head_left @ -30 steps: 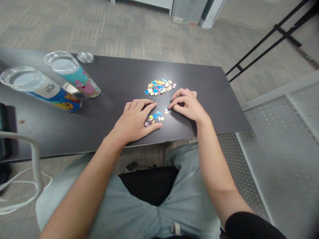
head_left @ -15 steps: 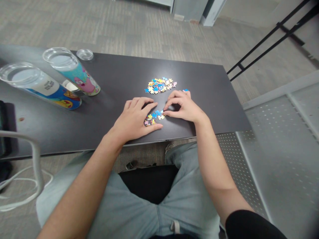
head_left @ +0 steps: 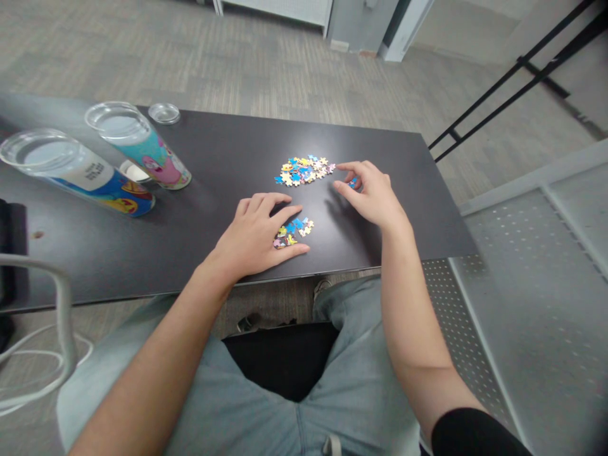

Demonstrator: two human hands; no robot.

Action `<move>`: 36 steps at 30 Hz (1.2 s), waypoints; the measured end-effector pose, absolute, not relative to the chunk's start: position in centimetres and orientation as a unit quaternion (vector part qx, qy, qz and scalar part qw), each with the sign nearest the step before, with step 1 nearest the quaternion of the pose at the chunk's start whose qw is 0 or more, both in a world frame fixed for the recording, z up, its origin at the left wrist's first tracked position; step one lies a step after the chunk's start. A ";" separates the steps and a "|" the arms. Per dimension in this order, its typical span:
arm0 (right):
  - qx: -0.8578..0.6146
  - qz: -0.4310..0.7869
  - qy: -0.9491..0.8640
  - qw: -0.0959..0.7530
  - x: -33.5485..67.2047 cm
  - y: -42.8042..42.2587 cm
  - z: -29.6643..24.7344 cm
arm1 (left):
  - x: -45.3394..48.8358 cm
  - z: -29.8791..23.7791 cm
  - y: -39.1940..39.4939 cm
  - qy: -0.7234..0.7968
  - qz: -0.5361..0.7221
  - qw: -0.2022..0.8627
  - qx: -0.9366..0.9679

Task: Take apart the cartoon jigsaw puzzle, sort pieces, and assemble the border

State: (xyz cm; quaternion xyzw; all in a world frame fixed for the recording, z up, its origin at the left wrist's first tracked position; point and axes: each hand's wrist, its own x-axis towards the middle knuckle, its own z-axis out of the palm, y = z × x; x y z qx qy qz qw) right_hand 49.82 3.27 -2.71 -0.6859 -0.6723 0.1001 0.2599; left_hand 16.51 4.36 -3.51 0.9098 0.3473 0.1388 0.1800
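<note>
My left hand (head_left: 256, 233) lies flat on the black table (head_left: 228, 152) with its fingers spread. Its thumb and forefinger frame a small joined cluster of puzzle pieces (head_left: 293, 229) and touch its left edge. My right hand (head_left: 373, 195) hovers farther back and to the right, thumb and curled fingers apart. A single blue puzzle piece (head_left: 352, 183) lies just under those fingers; I cannot tell whether they touch it. A pile of loose coloured puzzle pieces (head_left: 304, 170) sits just left of the right hand.
Two printed puzzle tubes with clear tops, a teal and pink tube (head_left: 142, 151) and a blue and yellow tube (head_left: 80, 172), stand at the table's left, with a clear round lid (head_left: 164, 113) behind them. A chair arm (head_left: 45, 269) is at left, a perforated metal surface (head_left: 536, 285) at right.
My right hand left the small cluster near my left hand and moved back and right to the single blue piece. The left hand stayed put.
</note>
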 end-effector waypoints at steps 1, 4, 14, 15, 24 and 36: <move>-0.694 0.097 -0.669 0.248 49.7 3.5 -3.2 | 16.5 -3.5 4.4 0.348 0.141 0.180 0.909; -0.705 0.084 -0.668 0.224 49.2 4.1 -4.5 | 16.6 -3.5 4.4 0.349 0.142 0.180 0.909; -0.700 0.069 -0.672 0.232 49.2 4.2 -4.8 | 16.6 -3.6 4.4 0.350 0.141 0.182 0.908; -0.701 0.072 -0.671 0.231 49.2 4.2 -4.8 | 16.5 -3.6 4.4 0.350 0.140 0.182 0.908; -0.685 0.110 -0.680 0.239 48.7 4.1 -4.2 | 16.5 -3.6 4.3 0.348 0.134 0.176 0.911; -0.700 0.081 -0.668 0.239 48.3 3.9 -4.4 | 16.5 -3.8 4.3 0.346 0.139 0.168 0.913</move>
